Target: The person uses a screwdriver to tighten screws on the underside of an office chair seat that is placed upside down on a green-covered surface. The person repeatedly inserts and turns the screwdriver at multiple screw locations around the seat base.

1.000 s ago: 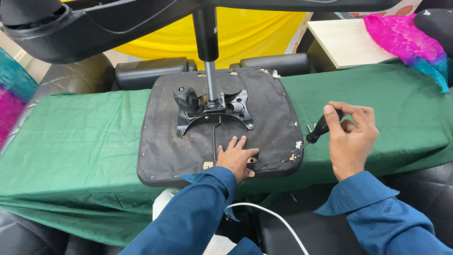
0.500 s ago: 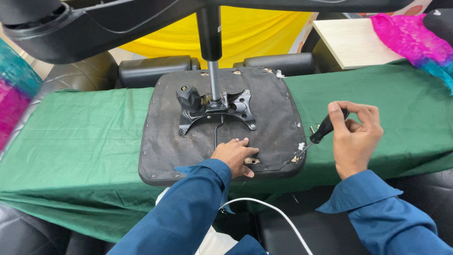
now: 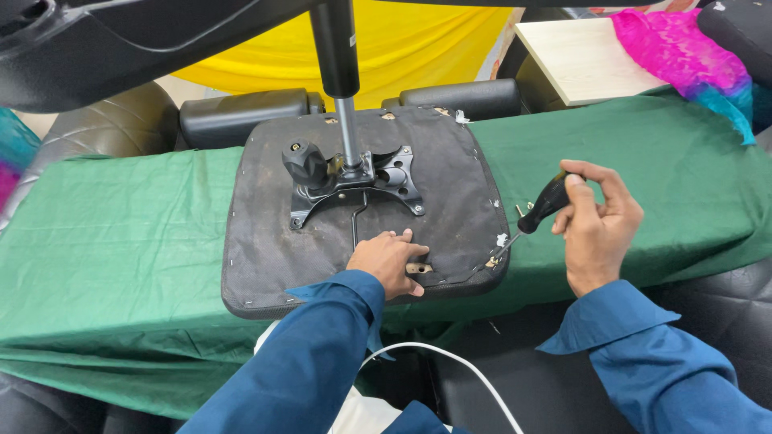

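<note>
My right hand (image 3: 599, 229) grips the screwdriver (image 3: 537, 215); its tip has now dropped onto the seat (image 3: 265, 225) corner at 4 o'clock. My left hand (image 3: 388, 261) presses flat at 6, grasping nothing.

Bright, even indoor light; sharp in the middle, softer at the edges.

Light falls from above me, soft and spread out, so my hands cast only faint shadows on the green cloth (image 3: 121, 241) over the bench. The black chair base (image 3: 96, 48) at the top left is close to my head camera, blurred, and carries a dull sheen. The dark seat underside (image 3: 265, 241) stays clear enough to show its dusty texture, with a small shadow beneath the metal plate (image 3: 386, 173). No harsh glare anywhere. The yellow cloth (image 3: 434, 40) behind is strongly lit. The bench's far edge bows a little near the frame's sides, and the lower corners go dim.
</note>
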